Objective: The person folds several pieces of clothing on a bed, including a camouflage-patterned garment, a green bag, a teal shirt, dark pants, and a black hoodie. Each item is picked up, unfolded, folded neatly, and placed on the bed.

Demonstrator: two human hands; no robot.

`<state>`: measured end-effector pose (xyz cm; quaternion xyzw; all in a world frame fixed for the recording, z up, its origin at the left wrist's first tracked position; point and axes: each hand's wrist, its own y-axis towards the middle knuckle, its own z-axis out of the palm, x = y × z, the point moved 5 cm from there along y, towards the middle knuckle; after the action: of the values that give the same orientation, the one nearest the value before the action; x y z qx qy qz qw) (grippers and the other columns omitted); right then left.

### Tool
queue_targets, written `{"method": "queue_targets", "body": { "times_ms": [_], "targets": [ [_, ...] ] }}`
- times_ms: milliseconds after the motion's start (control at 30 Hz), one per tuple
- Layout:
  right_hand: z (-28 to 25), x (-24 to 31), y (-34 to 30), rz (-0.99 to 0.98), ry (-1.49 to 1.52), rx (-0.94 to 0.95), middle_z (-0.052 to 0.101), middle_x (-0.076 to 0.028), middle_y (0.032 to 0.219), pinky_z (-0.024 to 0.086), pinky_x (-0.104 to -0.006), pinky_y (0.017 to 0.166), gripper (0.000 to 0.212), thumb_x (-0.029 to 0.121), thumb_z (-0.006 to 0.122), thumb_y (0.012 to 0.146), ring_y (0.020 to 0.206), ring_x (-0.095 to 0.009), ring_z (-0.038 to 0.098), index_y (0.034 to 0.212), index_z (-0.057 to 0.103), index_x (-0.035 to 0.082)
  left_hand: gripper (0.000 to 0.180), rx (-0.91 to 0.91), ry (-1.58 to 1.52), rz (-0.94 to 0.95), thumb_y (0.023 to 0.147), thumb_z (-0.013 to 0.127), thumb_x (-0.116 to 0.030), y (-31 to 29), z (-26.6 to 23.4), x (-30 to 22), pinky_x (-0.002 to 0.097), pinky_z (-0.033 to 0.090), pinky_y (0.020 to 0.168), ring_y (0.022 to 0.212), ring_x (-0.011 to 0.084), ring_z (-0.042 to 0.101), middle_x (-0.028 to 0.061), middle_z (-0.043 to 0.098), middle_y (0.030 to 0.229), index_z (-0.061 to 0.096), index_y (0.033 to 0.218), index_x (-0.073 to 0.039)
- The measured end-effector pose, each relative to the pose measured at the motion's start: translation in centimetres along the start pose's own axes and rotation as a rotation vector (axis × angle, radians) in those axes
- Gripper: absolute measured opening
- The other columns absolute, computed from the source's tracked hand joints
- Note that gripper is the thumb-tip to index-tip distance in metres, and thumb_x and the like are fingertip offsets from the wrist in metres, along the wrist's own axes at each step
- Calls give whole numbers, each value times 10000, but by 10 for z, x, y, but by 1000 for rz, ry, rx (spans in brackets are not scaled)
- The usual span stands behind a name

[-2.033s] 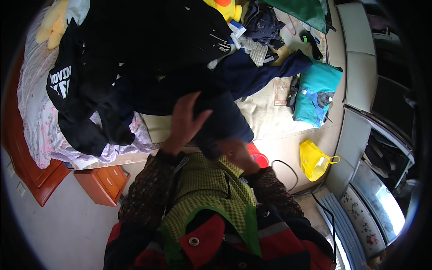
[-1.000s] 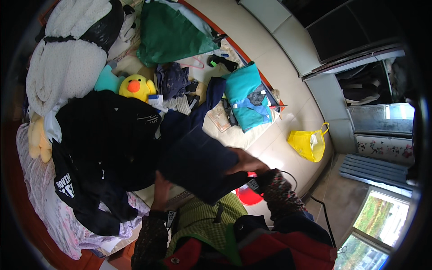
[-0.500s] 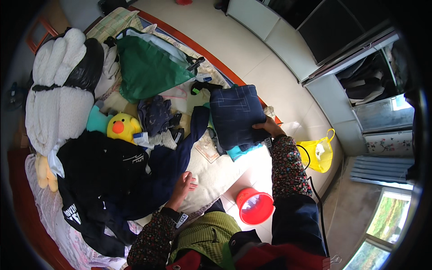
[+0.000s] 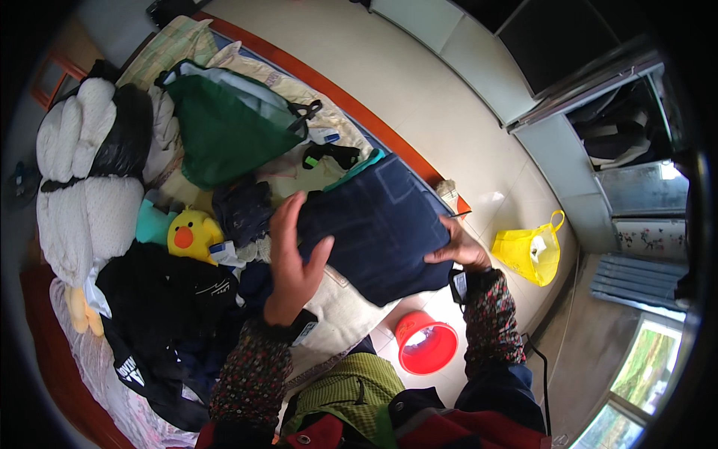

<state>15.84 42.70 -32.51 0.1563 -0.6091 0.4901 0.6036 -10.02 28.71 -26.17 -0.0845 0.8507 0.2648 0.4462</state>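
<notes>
A folded navy garment point(image 4: 378, 232) with faint pale lines lies over the near right part of the bed. My right hand point(image 4: 465, 248) grips its right edge, thumb on top and part of the fingers hidden. At the garment's left side my left hand point(image 4: 293, 262) is raised, thumb and fingers apart, holding nothing. Left of that hand sit a yellow duck plush point(image 4: 193, 235) and a crumpled dark cloth point(image 4: 243, 209). A black sweatshirt point(image 4: 161, 299) with white print spreads over the bed's near left.
A red bucket point(image 4: 426, 343) and a yellow bag point(image 4: 528, 253) stand on the floor to the right. A green bag point(image 4: 224, 123) lies farther back on the bed, beside white bundled bedding point(image 4: 90, 202). Pale cabinets point(image 4: 479, 71) line the far right.
The navy garment has come nearer to me and spreads wider to the left, still in my right hand. My left hand has risen and moved forward to its left side.
</notes>
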Motion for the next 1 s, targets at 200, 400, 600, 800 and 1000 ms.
{"method": "queue_targets", "body": {
  "times_ms": [200,400,600,800,1000],
  "targets": [
    [19,-4,-27,-108,42,215,547,-45,1302,444,-295,997,751,-47,806,695,1119,-148,559,1363,469,2,669,87,144,287,823,669,-279,-8,-20,-38,518,356,1054,1244,417,459,251,450,1374,423,1353,46],
    [-47,-77,37,56,-49,-119,646,-66,1147,426,-312,1016,728,-7,788,716,1113,-153,575,1367,461,15,612,403,515,87,830,690,-188,-2,72,31,528,315,1059,1265,398,405,216,410,1387,456,1378,-45],
    [-65,-67,36,-163,-730,-537,477,-178,1381,352,-392,1074,835,109,815,675,1285,-323,448,1418,433,102,679,454,436,136,825,695,-354,-16,121,49,627,258,1060,1343,415,332,203,291,1492,439,1420,-149],
    [6,-65,42,-344,-1210,-445,267,-274,1477,279,-582,1070,925,458,820,647,1320,-476,323,1436,415,195,840,519,490,91,670,742,-552,-32,152,88,739,227,973,1357,476,276,214,230,1524,471,1404,-247],
    [-21,-105,94,-318,-1209,-362,196,-257,1517,292,-568,1068,1022,537,792,644,1329,-493,293,1478,320,183,961,477,417,-80,618,803,-506,-43,177,137,732,228,1007,1418,475,149,207,78,1573,393,1455,-272]
  ]
}}
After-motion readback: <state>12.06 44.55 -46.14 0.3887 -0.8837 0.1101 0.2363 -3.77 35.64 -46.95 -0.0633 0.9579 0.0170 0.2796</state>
